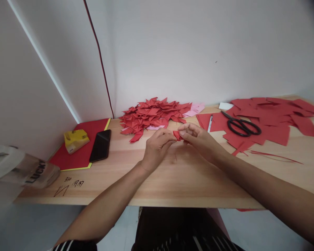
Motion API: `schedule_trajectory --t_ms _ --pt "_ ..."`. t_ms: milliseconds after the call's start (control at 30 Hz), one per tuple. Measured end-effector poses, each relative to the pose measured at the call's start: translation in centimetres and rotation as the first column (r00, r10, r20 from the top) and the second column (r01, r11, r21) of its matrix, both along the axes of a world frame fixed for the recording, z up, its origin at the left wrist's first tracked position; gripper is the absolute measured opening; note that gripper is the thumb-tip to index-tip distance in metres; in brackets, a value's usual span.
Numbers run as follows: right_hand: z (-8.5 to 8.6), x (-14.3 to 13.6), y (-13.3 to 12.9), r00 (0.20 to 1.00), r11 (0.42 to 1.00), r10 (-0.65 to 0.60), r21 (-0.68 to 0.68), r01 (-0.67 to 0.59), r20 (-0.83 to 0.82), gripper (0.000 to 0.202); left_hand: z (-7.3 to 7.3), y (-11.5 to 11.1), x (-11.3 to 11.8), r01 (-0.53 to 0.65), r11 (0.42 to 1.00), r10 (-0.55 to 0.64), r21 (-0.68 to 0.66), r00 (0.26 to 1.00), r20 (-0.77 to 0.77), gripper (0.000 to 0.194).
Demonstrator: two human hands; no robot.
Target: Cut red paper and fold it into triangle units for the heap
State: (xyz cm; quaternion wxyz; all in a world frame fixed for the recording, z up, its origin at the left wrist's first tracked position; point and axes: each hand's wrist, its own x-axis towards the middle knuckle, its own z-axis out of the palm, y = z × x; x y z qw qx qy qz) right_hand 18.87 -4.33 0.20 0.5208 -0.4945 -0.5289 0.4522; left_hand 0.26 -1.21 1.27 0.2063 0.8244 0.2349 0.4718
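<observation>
A small folded piece of red paper (177,135) is held just above the wooden table between both hands. My left hand (159,144) pinches its left end with thumb and fingers. On its right side, the thumb and fingers of my right hand (197,137) close on the same paper. My fingers cover parts of it, so its full shape is hidden. Just behind the hands lies a heap of folded red paper pieces (154,115) with pointed tips, a few pink ones (195,109) among them.
Flat red paper sheets (269,115) spread at the right, with black-handled scissors (242,126) and a pen (210,123). At left, a phone (100,145) and yellow packet (76,140) lie on a red folder (68,158). A plastic cup (39,172) stands near the left edge.
</observation>
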Motion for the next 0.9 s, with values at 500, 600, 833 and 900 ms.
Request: schedule_trajectory --t_ms 500,600,833,900 --pt "0.2 0.3 0.5 0.985 0.987 0.138 -0.074 -0.146 -0.099 0.042 -1.1 0.9 1.2 0.293 0.708 -0.137 -0.642 0.95 0.282 0.017" --pt "0.0 0.2 0.7 0.982 0.985 0.135 -0.092 -0.148 -0.128 0.042 -1.1 0.7 1.2 0.261 0.719 -0.11 -0.644 0.958 0.266 0.015" --pt "-0.7 0.1 1.3 0.931 0.978 0.063 -0.161 -0.129 -0.361 0.042 -0.4 0.2 0.8 0.024 0.854 0.073 -0.519 0.983 0.166 0.008" --pt "-0.9 0.1 1.3 0.945 0.975 0.09 -0.164 -0.148 -0.314 0.04 -0.2 0.1 0.6 -0.018 0.875 0.119 -0.485 0.977 0.178 0.008"
